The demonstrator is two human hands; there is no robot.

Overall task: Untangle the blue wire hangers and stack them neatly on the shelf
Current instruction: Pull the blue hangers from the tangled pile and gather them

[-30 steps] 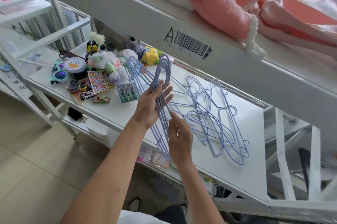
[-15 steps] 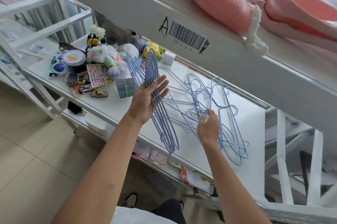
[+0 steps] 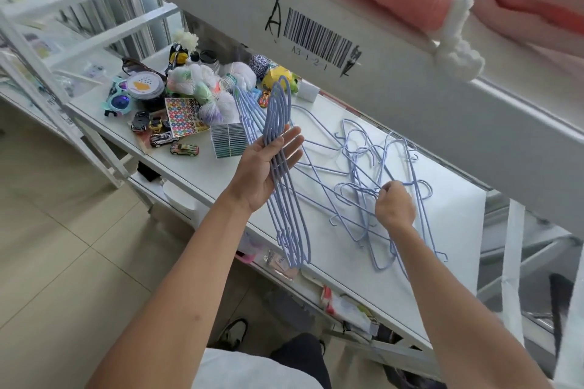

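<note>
The tangled blue wire hangers (image 3: 373,186) lie in a loose heap on the white shelf (image 3: 455,224), hooks and shoulders crossing through one another, right of the bundle I've already sorted. They look light and springy: thin coated wire that should flex a little and then snap back, so a hard tug would likely just lock the hooks tighter or flick a neighbour off the edge. I judge the best hold is on a straight run of wire near the neck, where I can turn one hanger and slide its hook out of the others rather than drag it.

My right hand (image 3: 395,208) is down in the heap, fingers curled and pinching a wire near the heap's middle; exactly which hanger I can't tell.

The sorted bundle (image 3: 286,186) of nested hangers sits just left of the heap, lying across my left hand (image 3: 268,167), which is palm up with fingers straight, carrying the bundle rather than clutching it. The coating seems smooth, so the stack could slip.

Further left of the heap sit a grey comb-like block (image 3: 228,139), a sticker sheet (image 3: 183,116), toy cars (image 3: 185,150) and bagged oddments (image 3: 202,85). Above the heap runs a white rail with a barcode label (image 3: 316,40).
</note>
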